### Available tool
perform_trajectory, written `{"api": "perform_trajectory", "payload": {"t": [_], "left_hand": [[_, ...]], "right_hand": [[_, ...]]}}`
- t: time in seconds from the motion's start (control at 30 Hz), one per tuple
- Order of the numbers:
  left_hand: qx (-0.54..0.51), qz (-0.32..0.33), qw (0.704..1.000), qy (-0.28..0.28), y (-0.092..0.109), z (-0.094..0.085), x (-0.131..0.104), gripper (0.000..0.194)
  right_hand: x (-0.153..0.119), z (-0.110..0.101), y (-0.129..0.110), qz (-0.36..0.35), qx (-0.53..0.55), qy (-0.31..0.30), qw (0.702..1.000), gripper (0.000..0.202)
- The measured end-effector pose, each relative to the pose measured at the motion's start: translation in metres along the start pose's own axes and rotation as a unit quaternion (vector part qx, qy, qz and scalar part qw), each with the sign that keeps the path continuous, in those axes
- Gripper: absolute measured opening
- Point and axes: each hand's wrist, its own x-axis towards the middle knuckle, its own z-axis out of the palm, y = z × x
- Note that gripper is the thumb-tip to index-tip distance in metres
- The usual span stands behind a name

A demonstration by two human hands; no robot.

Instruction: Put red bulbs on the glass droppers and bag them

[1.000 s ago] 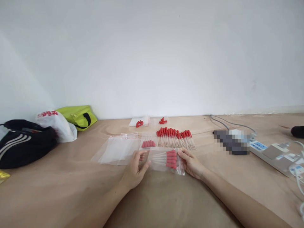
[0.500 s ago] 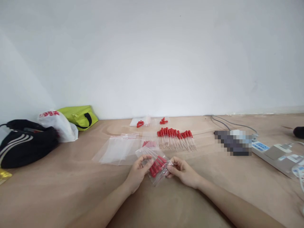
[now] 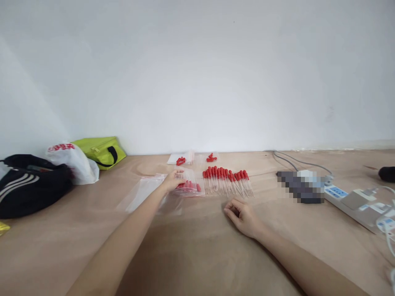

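Observation:
A clear zip bag with several red-capped pieces (image 3: pixel 189 188) lies at the middle of the table, and my left hand (image 3: pixel 174 181) is closed on its upper left part. Curled on the tabletop to the right, my right hand (image 3: pixel 240 213) shows nothing between its fingers. Beyond it several red-bulbed droppers (image 3: pixel 226 179) lie in a row, tips toward me. Flat clear bags (image 3: pixel 143 193) are spread left of the filled bag, partly behind my left forearm.
Small red parts (image 3: pixel 180 161) and more red parts (image 3: pixel 211 158) lie on bags near the wall. Black bag (image 3: pixel 33 185), white plastic bag (image 3: pixel 74 162) and green bag (image 3: pixel 103 152) stand left. A power strip (image 3: pixel 352 205), cables and a blurred dark object (image 3: pixel 299 187) are right.
My left hand has moved forward and left with the filled bag, which now lies among the other bags. My right hand has let go of the bag and rests slightly further right.

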Motion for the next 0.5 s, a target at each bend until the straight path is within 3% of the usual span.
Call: {"api": "perform_trajectory", "payload": {"t": [0.17, 0.3, 0.43, 0.5], "left_hand": [[0.154, 0.034, 0.986, 0.048, -0.004, -0.006, 0.009, 0.038], [0.270, 0.039, 0.955, 0.115, -0.013, -0.026, -0.017, 0.030], [0.363, 0.002, 0.918, 0.160, -0.036, -0.048, -0.049, 0.048], [0.434, -0.033, 0.889, 0.139, -0.047, -0.055, -0.058, 0.056]], "right_hand": [[0.000, 0.002, -0.002, -0.017, -0.009, 0.001, 1.000, 0.010], [0.001, 0.003, -0.002, -0.010, -0.008, 0.005, 1.000, 0.011], [0.001, 0.004, 0.001, -0.013, -0.011, 0.004, 1.000, 0.011], [0.001, 0.005, 0.002, -0.012, -0.014, 0.000, 1.000, 0.010]]}}
